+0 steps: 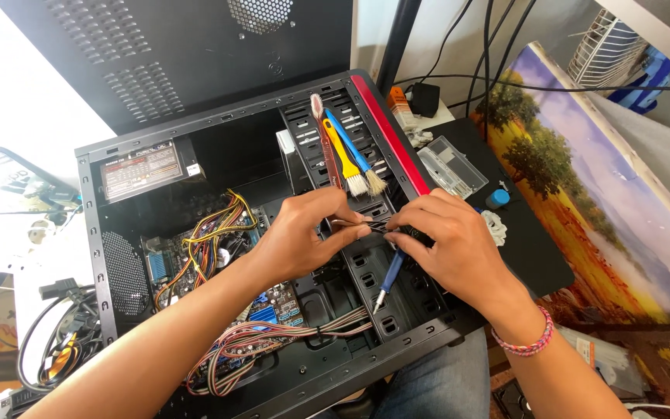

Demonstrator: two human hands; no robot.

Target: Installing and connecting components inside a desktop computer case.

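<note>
Nearest, lap: the person's legs in blue jeans [436,384] sit under the near edge of the open computer case [91,233].
Near edge of case: a striped ribbon of front-panel wires [273,337] runs loose across the motherboard [273,310].
Left hand: the left hand [300,237] is closed, thumb and fingertips pinched together on the end of a thin wire lead [350,223].
Right hand: the right hand [447,244] is closed too; its fingertips pinch the other end of that lead, and a blue-handled screwdriver [388,275] is tucked under the fingers, tip pointing down toward the near edge of the case.
Position of lead: it lies between the two hands, just above the black drive bay [366,264], touching both sets of fingertips.
Risk, screwdriver: in the inspector's judgement the loosely tucked tool could slip out and drop onto the board, since the same fingers are busy with the lead.
Risk, lead: pulling the hands apart could strain or snap so thin a wire.
Middle: a yellow-and-red power cable bundle [211,233] crosses the case interior.
Farther: a blue brush [354,155] and a yellow brush [343,163] rest on the bay top; a power supply [145,171] sits in the far left corner.
Beyond case: a clear plastic box [451,167] lies on the black bench [533,248].
</note>
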